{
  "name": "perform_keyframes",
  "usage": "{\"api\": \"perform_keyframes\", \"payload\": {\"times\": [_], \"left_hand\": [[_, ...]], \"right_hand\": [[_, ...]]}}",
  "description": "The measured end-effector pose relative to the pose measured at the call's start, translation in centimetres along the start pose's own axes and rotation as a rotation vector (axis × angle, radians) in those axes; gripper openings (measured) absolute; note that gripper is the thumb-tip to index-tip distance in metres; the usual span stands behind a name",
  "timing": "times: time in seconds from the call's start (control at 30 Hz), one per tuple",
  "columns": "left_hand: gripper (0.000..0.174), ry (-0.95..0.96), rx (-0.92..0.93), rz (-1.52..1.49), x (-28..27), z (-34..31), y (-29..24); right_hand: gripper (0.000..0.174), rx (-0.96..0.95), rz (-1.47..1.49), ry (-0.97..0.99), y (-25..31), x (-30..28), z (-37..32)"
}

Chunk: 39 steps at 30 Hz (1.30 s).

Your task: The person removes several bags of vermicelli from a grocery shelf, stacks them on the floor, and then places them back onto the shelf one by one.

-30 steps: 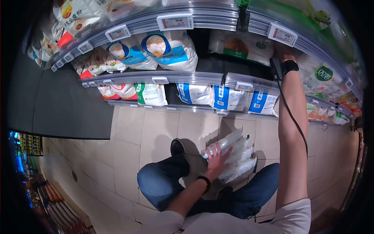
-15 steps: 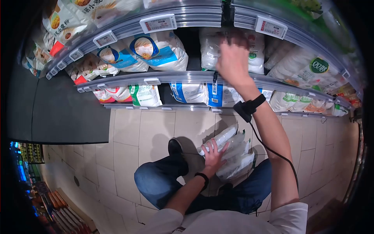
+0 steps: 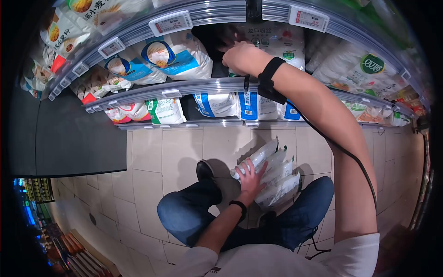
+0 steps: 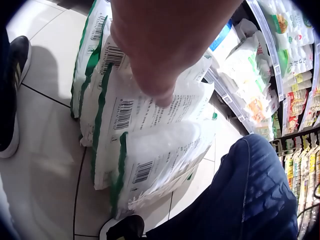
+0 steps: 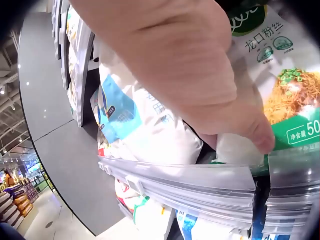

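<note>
My right hand (image 3: 242, 57) is at the middle shelf, against the left side of a bag of vermicelli (image 3: 277, 44). In the right wrist view the thumb (image 5: 257, 132) touches the edge of that vermicelli bag (image 5: 290, 95), which has a green band and a noodle picture. The fingers reach into the dark gap beside it, partly hidden. Down on the floor my left hand (image 3: 251, 179) rests with spread fingers on a row of several white plastic bags (image 3: 281, 184) standing on edge. Green edges and barcodes show on these bags (image 4: 165, 150) in the left wrist view.
Flour bags with blue labels (image 3: 173, 55) stand left of the gap, and more vermicelli bags (image 3: 360, 69) to the right. A shelf edge with price tags (image 3: 170, 23) runs above. Blue-and-white flour bags (image 3: 217, 105) fill the bottom shelf. A cable (image 3: 344, 150) hangs along the right arm.
My right hand has moved left along the shelf, from the right end of the vermicelli bag, across its front, to its left side. The left hand stays on the floor bags.
</note>
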State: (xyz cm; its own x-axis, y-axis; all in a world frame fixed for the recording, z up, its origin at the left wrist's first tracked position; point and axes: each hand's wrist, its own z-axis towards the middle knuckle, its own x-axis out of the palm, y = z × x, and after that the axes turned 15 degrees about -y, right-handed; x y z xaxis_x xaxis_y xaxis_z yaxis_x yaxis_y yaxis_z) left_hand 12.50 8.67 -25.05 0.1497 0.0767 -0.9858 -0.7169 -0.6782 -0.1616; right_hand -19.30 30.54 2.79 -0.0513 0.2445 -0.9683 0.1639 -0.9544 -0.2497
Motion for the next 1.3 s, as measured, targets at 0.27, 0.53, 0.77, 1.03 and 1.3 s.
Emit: {"api": "perform_keyframes", "payload": {"times": [0.27, 0.53, 0.77, 1.03, 1.3], "left_hand": [[0.110, -0.006, -0.036, -0.003, 1.0, 0.0, -0.1], [0.110, -0.039, -0.027, 0.039, 1.0, -0.1, -0.2], [0.111, -0.042, -0.019, 0.032, -0.3, 0.4, -0.1], [0.112, 0.014, -0.023, 0.007, 0.5, 0.4, -0.2], [0.116, 0.004, -0.008, 0.068, 0.4, 0.2, -0.4]], "right_hand": [[0.041, -0.146, -0.445, -0.155, -4.0, 7.8, 4.0], [0.040, -0.088, -0.474, -0.728, -3.0, 6.3, 1.4], [0.045, 0.146, -0.184, 0.000, -4.5, 4.2, -4.2], [0.040, 0.671, 0.344, -0.106, -5.3, 3.3, -4.2], [0.037, 0.735, 0.262, -0.134, -5.7, 5.8, -1.5]]}}
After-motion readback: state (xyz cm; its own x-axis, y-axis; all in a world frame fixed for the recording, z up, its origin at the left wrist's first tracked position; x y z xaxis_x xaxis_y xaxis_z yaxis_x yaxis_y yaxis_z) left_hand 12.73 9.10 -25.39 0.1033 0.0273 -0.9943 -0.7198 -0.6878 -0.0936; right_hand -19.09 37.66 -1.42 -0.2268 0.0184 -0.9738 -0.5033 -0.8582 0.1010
